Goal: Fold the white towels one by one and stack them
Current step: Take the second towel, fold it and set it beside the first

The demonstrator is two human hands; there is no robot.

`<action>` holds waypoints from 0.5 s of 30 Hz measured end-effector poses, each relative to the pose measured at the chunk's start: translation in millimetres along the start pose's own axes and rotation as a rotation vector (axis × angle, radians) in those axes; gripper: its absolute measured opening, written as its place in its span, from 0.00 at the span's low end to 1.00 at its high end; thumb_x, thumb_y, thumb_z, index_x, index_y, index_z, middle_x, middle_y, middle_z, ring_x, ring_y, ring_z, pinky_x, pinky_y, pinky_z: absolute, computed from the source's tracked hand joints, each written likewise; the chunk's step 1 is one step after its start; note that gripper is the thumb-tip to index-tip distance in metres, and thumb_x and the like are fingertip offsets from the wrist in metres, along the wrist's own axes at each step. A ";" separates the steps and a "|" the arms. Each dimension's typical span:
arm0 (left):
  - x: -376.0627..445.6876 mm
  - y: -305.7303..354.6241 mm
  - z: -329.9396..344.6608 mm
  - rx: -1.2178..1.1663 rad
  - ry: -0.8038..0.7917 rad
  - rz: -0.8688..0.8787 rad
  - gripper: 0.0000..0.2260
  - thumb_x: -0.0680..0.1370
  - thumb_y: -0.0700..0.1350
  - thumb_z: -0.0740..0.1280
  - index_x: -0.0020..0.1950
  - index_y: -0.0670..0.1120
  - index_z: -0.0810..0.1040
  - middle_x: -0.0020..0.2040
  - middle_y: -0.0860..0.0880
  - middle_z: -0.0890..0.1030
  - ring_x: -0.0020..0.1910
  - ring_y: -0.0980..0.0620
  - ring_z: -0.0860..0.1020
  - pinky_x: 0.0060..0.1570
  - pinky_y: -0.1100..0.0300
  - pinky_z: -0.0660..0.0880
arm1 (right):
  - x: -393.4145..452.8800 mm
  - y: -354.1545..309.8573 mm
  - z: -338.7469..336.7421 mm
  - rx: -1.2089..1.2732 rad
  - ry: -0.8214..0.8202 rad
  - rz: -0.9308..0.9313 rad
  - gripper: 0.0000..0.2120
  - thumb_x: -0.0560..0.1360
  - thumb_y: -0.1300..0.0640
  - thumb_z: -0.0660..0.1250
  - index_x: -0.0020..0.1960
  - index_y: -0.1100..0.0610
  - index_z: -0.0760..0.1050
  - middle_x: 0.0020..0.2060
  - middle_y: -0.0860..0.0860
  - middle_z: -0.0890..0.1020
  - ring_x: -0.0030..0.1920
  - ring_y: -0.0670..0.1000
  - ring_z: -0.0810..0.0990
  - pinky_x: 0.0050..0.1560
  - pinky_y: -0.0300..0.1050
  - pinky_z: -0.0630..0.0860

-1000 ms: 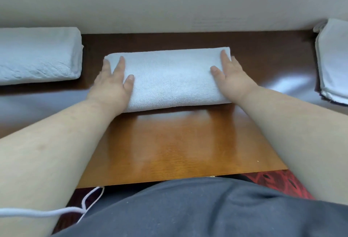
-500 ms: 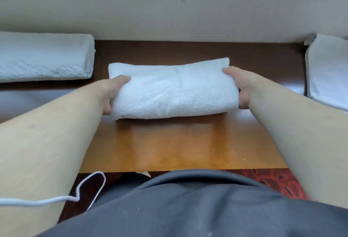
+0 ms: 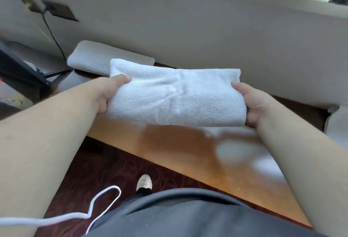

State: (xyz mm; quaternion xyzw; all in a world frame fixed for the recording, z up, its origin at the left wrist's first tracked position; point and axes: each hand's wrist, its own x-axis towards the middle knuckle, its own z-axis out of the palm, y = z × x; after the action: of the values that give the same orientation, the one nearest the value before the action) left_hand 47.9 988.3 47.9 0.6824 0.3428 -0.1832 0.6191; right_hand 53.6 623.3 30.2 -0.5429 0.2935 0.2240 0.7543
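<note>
Spanning both grips (image 3: 108, 93) (image 3: 252, 104) — folded towel (image 3: 175, 97)

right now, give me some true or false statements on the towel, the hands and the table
1. Both hands grip the folded towel by its ends: left hand, right hand. True.
2. The towel lies flat on the table. False; it is held above it.
3. Another folded towel lies by the wall. True.
4. The held towel is spread out unfolded. False; it is a folded bundle.
</note>
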 end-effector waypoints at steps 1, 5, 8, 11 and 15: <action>-10.2 0.9 -9.4 -0.008 0.020 0.004 0.12 0.76 0.54 0.70 0.52 0.47 0.79 0.40 0.47 0.86 0.35 0.47 0.85 0.33 0.51 0.80 | -5.8 -1.9 10.4 0.000 -0.013 -0.004 0.14 0.79 0.50 0.67 0.61 0.56 0.79 0.51 0.54 0.86 0.47 0.56 0.86 0.37 0.53 0.82; -45.9 9.8 -49.6 -0.032 0.088 0.044 0.13 0.75 0.54 0.71 0.53 0.48 0.78 0.39 0.47 0.86 0.35 0.45 0.85 0.34 0.48 0.80 | -28.9 -6.1 48.7 -0.001 -0.053 -0.031 0.13 0.79 0.51 0.67 0.61 0.55 0.79 0.49 0.54 0.86 0.44 0.56 0.87 0.35 0.56 0.82; -62.6 19.2 -81.9 -0.045 0.115 0.076 0.17 0.74 0.55 0.72 0.59 0.48 0.78 0.46 0.46 0.86 0.41 0.45 0.85 0.40 0.46 0.80 | -45.8 -3.8 78.8 0.005 -0.074 -0.057 0.13 0.80 0.51 0.66 0.61 0.55 0.79 0.48 0.54 0.87 0.43 0.57 0.87 0.32 0.57 0.81; -67.7 31.7 -115.5 -0.038 0.113 0.093 0.17 0.74 0.55 0.72 0.57 0.48 0.79 0.48 0.46 0.86 0.43 0.45 0.85 0.47 0.44 0.80 | -58.5 0.7 110.8 0.010 -0.070 -0.104 0.13 0.80 0.52 0.66 0.61 0.56 0.78 0.49 0.55 0.87 0.42 0.56 0.87 0.31 0.55 0.81; -66.6 55.6 -161.9 0.002 0.123 0.121 0.15 0.74 0.56 0.72 0.53 0.48 0.78 0.38 0.47 0.85 0.36 0.46 0.84 0.43 0.48 0.79 | -75.3 1.8 161.3 -0.001 -0.058 -0.181 0.12 0.81 0.52 0.64 0.60 0.57 0.79 0.46 0.54 0.87 0.40 0.55 0.87 0.30 0.51 0.81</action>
State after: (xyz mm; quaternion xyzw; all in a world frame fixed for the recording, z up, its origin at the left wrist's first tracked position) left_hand 11.8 1129.5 159.7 0.7125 0.3380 -0.1037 0.6061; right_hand 29.9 775.7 119.0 -0.5610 0.2213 0.1708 0.7792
